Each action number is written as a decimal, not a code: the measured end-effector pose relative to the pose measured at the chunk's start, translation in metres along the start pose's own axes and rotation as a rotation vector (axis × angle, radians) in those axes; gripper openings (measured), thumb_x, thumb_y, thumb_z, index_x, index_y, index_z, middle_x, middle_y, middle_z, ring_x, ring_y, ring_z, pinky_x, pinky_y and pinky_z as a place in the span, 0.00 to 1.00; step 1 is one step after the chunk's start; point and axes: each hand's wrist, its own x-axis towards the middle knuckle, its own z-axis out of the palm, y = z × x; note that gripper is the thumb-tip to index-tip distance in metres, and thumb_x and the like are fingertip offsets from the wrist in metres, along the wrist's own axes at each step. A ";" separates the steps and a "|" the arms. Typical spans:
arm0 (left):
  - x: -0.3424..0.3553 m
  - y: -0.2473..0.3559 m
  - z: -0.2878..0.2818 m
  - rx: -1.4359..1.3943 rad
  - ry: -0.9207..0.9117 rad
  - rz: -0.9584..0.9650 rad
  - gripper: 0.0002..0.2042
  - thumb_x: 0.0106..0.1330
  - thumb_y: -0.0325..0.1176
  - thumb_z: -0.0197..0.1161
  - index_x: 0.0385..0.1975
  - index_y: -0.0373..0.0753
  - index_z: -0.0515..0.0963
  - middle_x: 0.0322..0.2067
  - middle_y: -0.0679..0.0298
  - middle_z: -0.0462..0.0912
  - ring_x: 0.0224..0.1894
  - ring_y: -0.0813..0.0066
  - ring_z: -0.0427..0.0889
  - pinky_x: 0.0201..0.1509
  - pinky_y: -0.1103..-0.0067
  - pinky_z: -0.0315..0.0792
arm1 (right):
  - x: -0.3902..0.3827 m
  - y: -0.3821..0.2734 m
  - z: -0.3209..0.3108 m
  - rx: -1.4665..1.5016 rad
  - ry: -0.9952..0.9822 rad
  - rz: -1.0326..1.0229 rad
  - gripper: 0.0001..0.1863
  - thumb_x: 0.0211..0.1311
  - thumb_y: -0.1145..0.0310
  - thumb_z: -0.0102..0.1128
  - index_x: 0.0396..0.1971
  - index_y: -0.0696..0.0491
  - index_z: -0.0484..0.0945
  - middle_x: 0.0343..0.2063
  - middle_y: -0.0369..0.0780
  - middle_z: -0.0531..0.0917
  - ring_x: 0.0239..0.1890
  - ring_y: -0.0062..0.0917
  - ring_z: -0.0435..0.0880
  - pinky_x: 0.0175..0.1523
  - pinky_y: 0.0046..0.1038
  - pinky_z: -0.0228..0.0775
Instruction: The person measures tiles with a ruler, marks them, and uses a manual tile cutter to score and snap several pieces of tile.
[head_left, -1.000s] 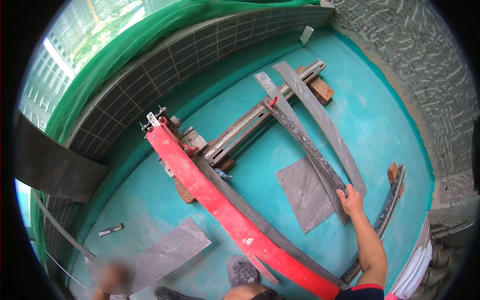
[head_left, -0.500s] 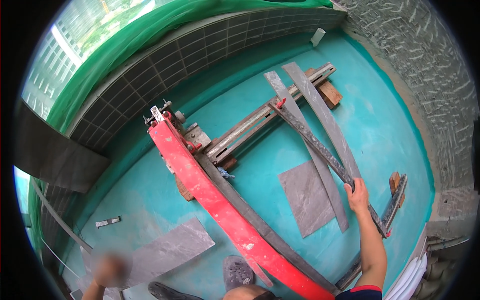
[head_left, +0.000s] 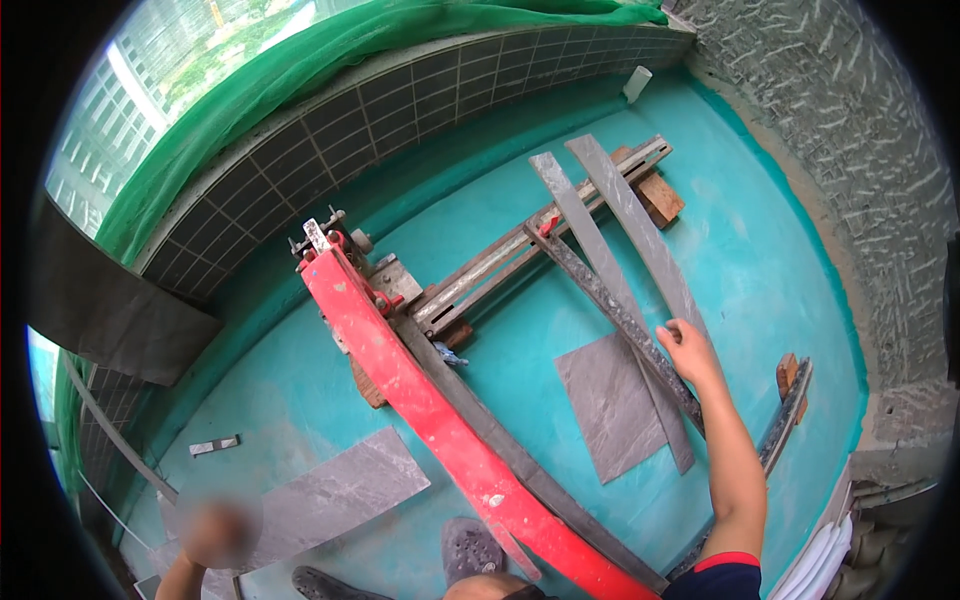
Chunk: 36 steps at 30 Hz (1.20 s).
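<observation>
My right hand [head_left: 688, 350] hovers at the dark speckled bar [head_left: 615, 310], fingers loosely bent and apart. The bar crosses a steel rail [head_left: 480, 280], with a red fitting [head_left: 548, 226] near their crossing. Two narrow grey marbled strips [head_left: 630, 220] lie across the rail on either side of my hand's line, above a square tile [head_left: 605, 410] on the floor. My left hand [head_left: 215, 535], heavily blurred, is at the lower left over a grey tile piece [head_left: 330, 490]; its fingers are indistinct.
A long red cutting machine [head_left: 420, 420] spans the centre. Wooden blocks [head_left: 660, 198] prop the rail; another bar [head_left: 795, 390] lies right. Behind are a tiled low wall [head_left: 380, 110], green netting [head_left: 200, 150], a pipe [head_left: 636, 82] and rough wall [head_left: 820, 100]. My shoes [head_left: 468, 545] show below.
My right hand gripped the dark bar earlier; now it has moved up and left and let go. The bar's lower end has shifted left from the bar at the right.
</observation>
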 end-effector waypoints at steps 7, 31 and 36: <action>-0.030 -0.081 0.004 0.272 0.171 -0.062 0.15 0.65 0.37 0.50 0.15 0.41 0.70 0.19 0.64 0.70 0.19 0.70 0.69 0.25 0.76 0.66 | 0.062 0.014 0.043 0.415 -0.505 0.201 0.30 0.54 0.52 0.66 0.47 0.62 0.75 0.43 0.45 0.81 0.47 0.30 0.79 0.52 0.30 0.68; 0.006 -0.030 -0.001 -0.157 0.023 0.153 0.15 0.60 0.37 0.53 0.12 0.41 0.64 0.15 0.64 0.65 0.17 0.69 0.66 0.22 0.74 0.62 | -0.098 -0.074 -0.028 0.199 -0.007 -0.088 0.26 0.67 0.50 0.49 0.16 0.56 0.65 0.14 0.32 0.62 0.21 0.16 0.58 0.24 0.27 0.53; 0.009 -0.017 -0.004 0.108 0.044 -0.020 0.15 0.60 0.37 0.54 0.12 0.40 0.65 0.15 0.64 0.66 0.17 0.71 0.66 0.21 0.75 0.63 | -0.121 -0.026 0.025 0.115 -0.042 -0.037 0.30 0.65 0.46 0.47 0.18 0.60 0.69 0.13 0.47 0.64 0.17 0.29 0.60 0.24 0.36 0.55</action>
